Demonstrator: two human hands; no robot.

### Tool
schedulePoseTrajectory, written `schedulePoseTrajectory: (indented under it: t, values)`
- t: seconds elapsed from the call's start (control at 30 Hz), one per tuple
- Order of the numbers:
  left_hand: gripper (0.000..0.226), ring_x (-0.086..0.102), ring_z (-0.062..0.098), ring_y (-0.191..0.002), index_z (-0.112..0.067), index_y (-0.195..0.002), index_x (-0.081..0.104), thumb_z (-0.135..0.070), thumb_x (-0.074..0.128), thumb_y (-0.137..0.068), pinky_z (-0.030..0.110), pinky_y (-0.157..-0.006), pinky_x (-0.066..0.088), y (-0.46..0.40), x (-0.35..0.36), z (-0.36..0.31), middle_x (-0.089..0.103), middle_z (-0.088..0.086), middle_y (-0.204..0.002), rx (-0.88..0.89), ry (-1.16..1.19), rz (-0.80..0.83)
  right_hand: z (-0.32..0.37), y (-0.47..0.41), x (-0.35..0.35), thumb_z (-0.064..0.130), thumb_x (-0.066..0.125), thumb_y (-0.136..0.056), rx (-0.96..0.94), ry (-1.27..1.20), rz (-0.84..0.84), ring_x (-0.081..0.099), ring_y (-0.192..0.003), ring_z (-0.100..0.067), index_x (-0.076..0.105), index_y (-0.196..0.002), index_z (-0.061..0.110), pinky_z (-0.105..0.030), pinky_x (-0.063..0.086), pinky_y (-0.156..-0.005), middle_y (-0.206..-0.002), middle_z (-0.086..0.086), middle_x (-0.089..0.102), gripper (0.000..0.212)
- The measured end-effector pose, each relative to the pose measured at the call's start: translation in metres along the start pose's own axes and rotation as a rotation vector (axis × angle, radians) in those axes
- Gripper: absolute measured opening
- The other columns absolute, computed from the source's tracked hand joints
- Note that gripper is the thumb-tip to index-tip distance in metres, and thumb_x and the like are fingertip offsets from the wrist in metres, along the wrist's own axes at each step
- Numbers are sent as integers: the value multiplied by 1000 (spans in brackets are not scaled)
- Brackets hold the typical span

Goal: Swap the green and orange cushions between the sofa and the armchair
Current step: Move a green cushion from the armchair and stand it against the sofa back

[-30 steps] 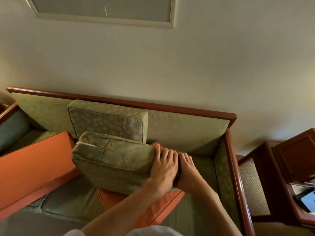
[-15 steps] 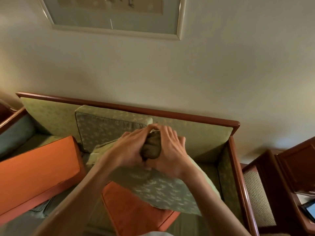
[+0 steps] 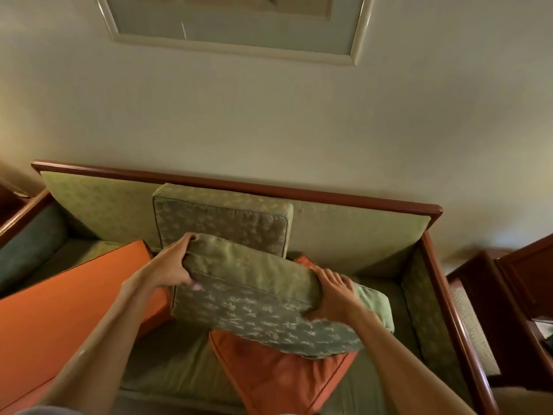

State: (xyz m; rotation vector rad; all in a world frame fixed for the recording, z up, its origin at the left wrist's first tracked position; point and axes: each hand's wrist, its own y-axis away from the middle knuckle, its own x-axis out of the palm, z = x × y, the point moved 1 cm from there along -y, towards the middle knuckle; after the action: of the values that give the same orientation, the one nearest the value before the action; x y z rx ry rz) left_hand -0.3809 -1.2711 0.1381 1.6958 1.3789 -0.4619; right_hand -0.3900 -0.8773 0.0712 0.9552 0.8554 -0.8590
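Sofa (image 3: pixel 314 235), wood frame, against the wall. Big orange cushion (image 3: pixel 59 310) at its left end, a smaller orange cushion (image 3: pixel 287 375) near the front edge. Green cushion (image 3: pixel 260 292) held above that one, toward the right end. Left hand (image 3: pixel 170 268) and right hand (image 3: pixel 335 292), each grip clamped on a short end. Looks soft, bulky, light; take the ends.

Orange cushion (image 3: pixel 278 372): upper half hidden beneath the held green cushion (image 3: pixel 263 298), near corner cropped by the lower edge. Larger orange cushion (image 3: pixel 59 310) cropped at left. Framed picture (image 3: pixel 233 22) truncated above. Left hand (image 3: pixel 170 268) fingertips motion-blurred.
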Motion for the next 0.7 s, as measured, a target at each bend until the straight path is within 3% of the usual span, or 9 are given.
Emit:
schedulePoseTrajectory:
  t: [0.13,0.23,0.3,0.37,0.43,0.5,0.53,0.7]
  values:
    - [137,40,28,-135,-15,-157,8,-19,99,-55,43,-111,38,-8,5,62,37,8,-151,-155,-15,55,-8,0,19,75,80,-50,56,94,32,22,-148,-23,12,-155,25,-46,13,-123,-159,3,26,135]
    - [145,0,34,-153,-11,-159,-1,-41,96,-55,50,-124,8,-17,4,82,-1,16,-167,-191,-339,-69,9,-11,20,68,85,-50,65,91,48,20,-148,-24,13,-153,27,-50,12,-123,-158,3,26,132]
    - [155,-28,37,-148,-10,-157,-18,-50,92,-56,56,-121,-12,-19,11,73,-32,20,-161,-105,-522,-143,15,-16,20,67,85,-51,68,93,63,20,-147,-24,14,-153,27,-49,12,-122,-156,2,27,131]
    - [161,-35,38,-145,-17,-154,-29,-53,92,-54,58,-118,-20,-21,35,47,-41,20,-156,79,-578,-148,20,-17,20,68,83,-53,63,92,73,21,-145,-24,16,-153,25,-48,11,-122,-154,3,29,128]
    - [154,-21,41,-150,-23,-157,-23,-55,91,-57,60,-119,-16,-25,69,16,-23,19,-164,192,-649,-80,27,-20,24,68,81,-56,45,88,63,23,-144,-24,18,-152,26,-47,10,-122,-152,4,30,123]
    - [139,6,40,-151,-24,-160,-3,-55,88,-60,61,-121,-8,-30,92,-3,15,14,-162,169,-680,-39,35,-19,27,66,77,-60,30,98,39,24,-141,-23,20,-150,27,-47,8,-122,-149,5,32,113]
    - [133,15,37,-148,-25,-159,5,-56,88,-59,60,-122,-6,-33,97,-5,25,10,-156,129,-666,-49,37,-19,29,64,74,-62,26,94,29,26,-139,-22,23,-148,28,-46,9,-122,-147,6,34,107]
    - [121,26,30,-141,-30,-153,23,-63,86,-55,55,-123,0,-35,92,13,35,2,-147,80,-617,-89,45,-24,29,65,67,-60,-17,51,-58,38,-127,-20,38,-138,30,-47,18,-113,-132,8,44,90]
